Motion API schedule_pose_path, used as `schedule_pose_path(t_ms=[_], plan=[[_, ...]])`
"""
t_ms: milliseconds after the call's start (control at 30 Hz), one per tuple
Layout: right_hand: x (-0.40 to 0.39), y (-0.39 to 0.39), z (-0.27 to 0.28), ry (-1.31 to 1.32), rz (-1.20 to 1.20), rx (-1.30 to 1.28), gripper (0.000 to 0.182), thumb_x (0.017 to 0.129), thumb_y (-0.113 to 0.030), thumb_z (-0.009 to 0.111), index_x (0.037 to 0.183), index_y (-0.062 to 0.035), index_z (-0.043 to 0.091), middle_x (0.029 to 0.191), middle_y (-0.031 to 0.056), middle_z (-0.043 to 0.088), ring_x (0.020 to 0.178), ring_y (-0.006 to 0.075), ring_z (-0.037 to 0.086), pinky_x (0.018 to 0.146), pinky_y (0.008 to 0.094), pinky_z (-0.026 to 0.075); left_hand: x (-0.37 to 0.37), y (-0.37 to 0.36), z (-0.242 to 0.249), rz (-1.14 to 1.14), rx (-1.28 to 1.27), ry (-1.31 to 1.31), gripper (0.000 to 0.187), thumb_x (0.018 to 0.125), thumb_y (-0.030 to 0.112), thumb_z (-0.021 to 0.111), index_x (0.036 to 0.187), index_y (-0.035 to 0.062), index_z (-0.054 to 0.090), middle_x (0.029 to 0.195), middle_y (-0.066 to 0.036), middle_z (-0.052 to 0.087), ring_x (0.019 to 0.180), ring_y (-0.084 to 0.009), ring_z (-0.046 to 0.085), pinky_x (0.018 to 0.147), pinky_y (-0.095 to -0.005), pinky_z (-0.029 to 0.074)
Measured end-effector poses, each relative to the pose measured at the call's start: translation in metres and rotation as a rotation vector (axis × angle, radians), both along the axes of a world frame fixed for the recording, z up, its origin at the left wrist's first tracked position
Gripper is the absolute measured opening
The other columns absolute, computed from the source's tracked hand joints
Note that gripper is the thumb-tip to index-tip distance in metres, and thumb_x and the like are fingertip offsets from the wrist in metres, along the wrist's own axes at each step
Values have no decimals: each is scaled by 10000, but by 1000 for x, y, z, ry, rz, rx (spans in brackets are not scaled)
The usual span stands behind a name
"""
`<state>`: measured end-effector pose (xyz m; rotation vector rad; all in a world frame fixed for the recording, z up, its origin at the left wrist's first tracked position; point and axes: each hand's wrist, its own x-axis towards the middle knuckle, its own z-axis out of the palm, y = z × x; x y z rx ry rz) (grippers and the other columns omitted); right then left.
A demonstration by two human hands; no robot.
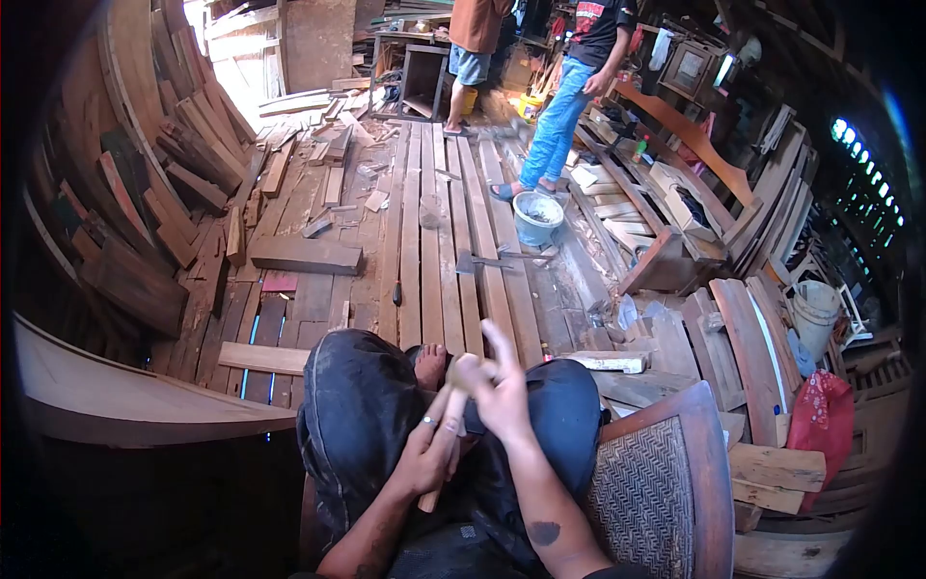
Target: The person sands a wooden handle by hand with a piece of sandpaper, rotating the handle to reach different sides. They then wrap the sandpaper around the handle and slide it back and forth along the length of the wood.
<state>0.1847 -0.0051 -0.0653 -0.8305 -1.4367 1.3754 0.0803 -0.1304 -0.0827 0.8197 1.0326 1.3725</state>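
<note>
A light wooden stick [449, 410] slants upward over my lap, between my dark-trousered knees. My left hand [431, 449] is wrapped round its lower part, and a short end sticks out below the palm. At the stick's upper end is my right hand [497, 386], slightly blurred, with one finger raised and the others bent against the wood. Something pale and small shows by those bent fingers, too blurred to make out. A bare foot [431, 368] rests just beyond the hands.
Two people stand ahead, one in jeans [562, 121] beside a bucket [537, 218]. Long planks [431, 280] and a hammer-like tool [467, 262] lie on the floor. Wood pieces lean at the left wall. A woven chair [641, 492] is at my right, near a red cloth [821, 425].
</note>
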Motion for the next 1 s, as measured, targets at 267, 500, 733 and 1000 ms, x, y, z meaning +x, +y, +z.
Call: schedule_pose_path(t_ms=[267,500,733,1000], plan=[[9,-11,-2,-37,120,-28,737,1028,-107,691,1634,-18,281,805,7,702,747,31,608,729,198,477,-4,0,-8,3,42,-20,579,1131,183,421,1666,69,230,852,-26,570,523,-83,509,481,-241,449],[1,-10,-2,-67,86,12,689,1026,-112,695,1611,-30,340,844,31,717,781,51,631,744,225,500,-4,1,-6,27,-2,17,586,1131,209,438,1672,105,236,758,6,539,505,-85,497,475,-237,448],[0,6,5,41,-36,-18,648,1025,-113,693,1581,-22,372,856,58,736,792,69,667,742,242,530,0,0,1,16,-5,50,584,1112,154,434,1656,51,246,924,-36,583,551,-72,502,483,-240,441],[-1,-4,9,124,-23,-97,728,1029,-126,694,1628,-29,292,899,80,749,807,79,679,757,238,524,1,3,6,-48,-13,89,557,1120,177,417,1641,53,267,821,-21,587,508,-86,503,447,-239,428]])
